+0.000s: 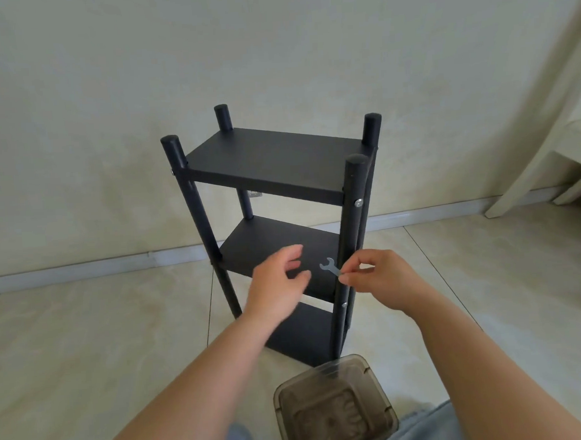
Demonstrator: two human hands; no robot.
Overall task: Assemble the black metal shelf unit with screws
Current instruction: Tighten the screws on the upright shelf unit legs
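Three tiers of the shelf [272,160] already stand upright on the tiled floor [86,331], square between four posts, so the frame looks nearly done. Silver screws show on the near right post [352,233]: one just under the top tier [358,202], another lower down [344,304].

At about 3 o'clock from the middle tier, the right hand [379,279] pinches the tail of a small flat wrench [330,267] between thumb and fingertips, its open head pointing toward 10 o'clock. The left hand [279,281] hovers at 9 o'clock from the wrench, fingers loosely spread, holding nothing. It is blurred, so whether it touches the shelf is unclear.

By my judgement, the step is tightening a screw on that right post. To do it well, steady the post with the free hand, seat the wrench head fully on the fastener before turning, and keep the thin tool flat so it does not slip. Turn in short arcs, resetting each time.

At 6 o'clock, close to the knees, sits a smoky clear box [336,409].
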